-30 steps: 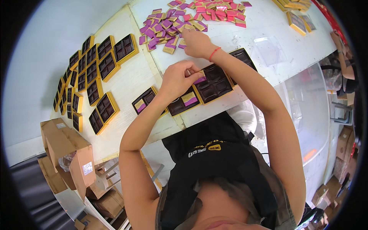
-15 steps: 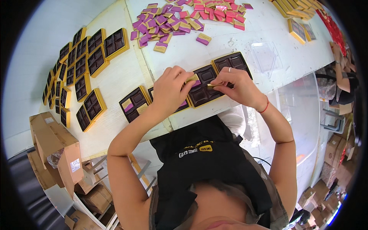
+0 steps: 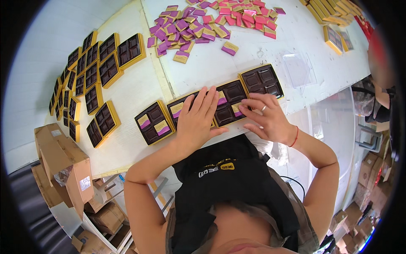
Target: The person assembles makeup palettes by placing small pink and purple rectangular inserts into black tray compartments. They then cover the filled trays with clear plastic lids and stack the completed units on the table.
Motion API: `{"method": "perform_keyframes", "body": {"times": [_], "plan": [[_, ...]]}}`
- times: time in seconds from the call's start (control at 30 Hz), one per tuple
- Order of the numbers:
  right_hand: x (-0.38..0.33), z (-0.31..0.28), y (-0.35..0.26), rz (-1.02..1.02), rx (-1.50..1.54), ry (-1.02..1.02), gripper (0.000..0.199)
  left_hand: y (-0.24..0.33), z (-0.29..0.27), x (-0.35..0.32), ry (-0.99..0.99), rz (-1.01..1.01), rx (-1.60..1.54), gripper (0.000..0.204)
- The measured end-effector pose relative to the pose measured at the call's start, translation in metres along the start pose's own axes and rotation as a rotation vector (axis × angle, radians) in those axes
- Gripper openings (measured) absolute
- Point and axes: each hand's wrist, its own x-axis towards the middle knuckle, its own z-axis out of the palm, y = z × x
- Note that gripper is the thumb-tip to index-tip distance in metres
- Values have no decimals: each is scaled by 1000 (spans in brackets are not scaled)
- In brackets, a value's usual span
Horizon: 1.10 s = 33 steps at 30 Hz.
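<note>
Several gold-edged boxes with dark brown divided trays stand in a row before me. Flat over one of them (image 3: pixel 172 101) lies my left hand (image 3: pixel 195 120), fingers stretched out, hiding most of its tray. My right hand (image 3: pixel 270 118) is open, thumb apart, fingertips at a purple-and-gold wrapped square (image 3: pixel 236 109) in the box (image 3: pixel 230 86) beside it. Another wrapped square (image 3: pixel 222 98) sits in that same tray, by my left fingertips. The leftmost box (image 3: pixel 153 113) has two such squares in opposite compartments. At the right end, a box (image 3: pixel 261 80) shows bare compartments.
A heap of purple-and-gold squares (image 3: pixel 182 31) merges with pink ones (image 3: pixel 249 17) at the table's far side. Many dark-tray boxes (image 3: pixel 91 74) cover the left. A clear plastic lid (image 3: pixel 299 70) lies right; stacked gold boxes (image 3: pixel 327 12) stand far right. Cardboard cartons (image 3: pixel 63 156) are lower left.
The square my right fingers held now lies in the tray, and those fingers have spread. My left hand has let go of its square and flattened over the neighbouring box.
</note>
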Motion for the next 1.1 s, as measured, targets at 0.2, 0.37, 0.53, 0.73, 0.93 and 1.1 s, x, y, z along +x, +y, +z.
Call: {"method": "perform_keyframes", "body": {"times": [0.2, 0.37, 0.53, 0.73, 0.93, 1.1], "plan": [[50, -19, 39, 313, 197, 148, 30, -91, -15, 54, 194, -111, -157, 29], [109, 29, 125, 472, 173, 102, 32, -144, -2, 83, -44, -265, -135, 31], [112, 44, 135, 431, 199, 78, 26, -135, -9, 89, -126, -353, -86, 30], [66, -17, 104, 439, 590, 4, 16, -148, 0, 72, -49, -408, -275, 29], [-16, -59, 93, 408, 637, -54, 26, -139, -2, 68, -191, -365, -291, 30], [-17, -46, 88, 370, 542, 16, 30, -112, -22, 67, -151, -293, -458, 31]]}}
